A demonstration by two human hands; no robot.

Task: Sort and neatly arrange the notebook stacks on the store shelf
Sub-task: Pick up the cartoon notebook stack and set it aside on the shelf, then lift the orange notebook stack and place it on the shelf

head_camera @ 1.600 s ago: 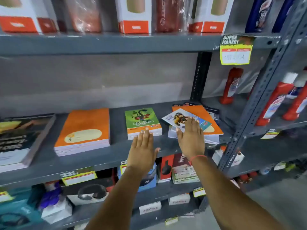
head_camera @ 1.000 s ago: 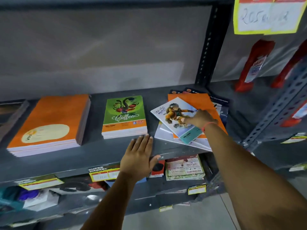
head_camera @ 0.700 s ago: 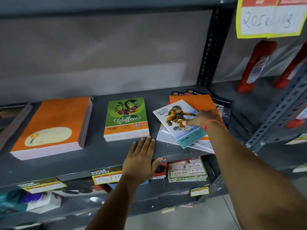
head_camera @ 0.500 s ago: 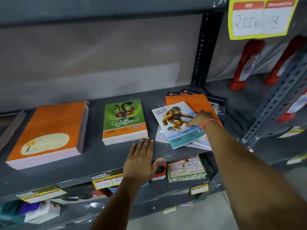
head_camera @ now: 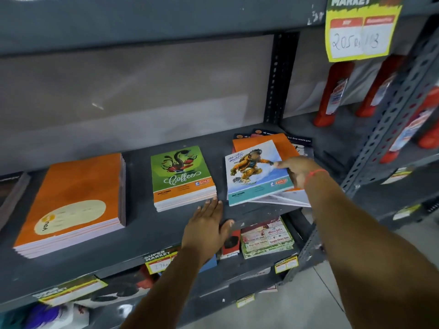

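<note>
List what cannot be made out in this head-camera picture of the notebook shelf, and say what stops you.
- Dark-covered notebooks at the bottom of the messy right pile: covers hidden by the plain orange notebook and the snowboarder-cover notebook.
- Right hand: fingers under the snowboarder cover hidden.
- Yellow price tag: top cut off, writing blurred.
- Dark book stack at far left: cut off.

1. Grey metal shelving (head_camera: 152,236) with perforated uprights (head_camera: 276,77).
2. Pale, glossy back panel (head_camera: 133,91) reflects light.
3. Light grey floor (head_camera: 297,312) below.
4. Yellow price tag (head_camera: 361,29) hangs above.
</note>
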